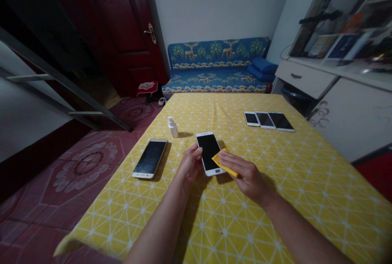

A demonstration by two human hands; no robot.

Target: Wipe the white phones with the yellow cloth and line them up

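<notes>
A white phone [208,149] with a dark screen lies face up on the yellow tablecloth [275,174]. My left hand [190,165] pinches its left edge near the lower end. My right hand [245,174] presses a folded yellow cloth [221,162] flat onto the lower right part of the screen, fingers laid over the cloth. A small white spray bottle [173,127] stands just beyond the phone to the left. A gold-edged phone [150,158] lies face up further left.
Three more phones [268,120] lie side by side at the far right of the table. A blue patterned sofa [217,66] is behind the table, a dark red door [122,27] at left, white cabinets [343,92] at right.
</notes>
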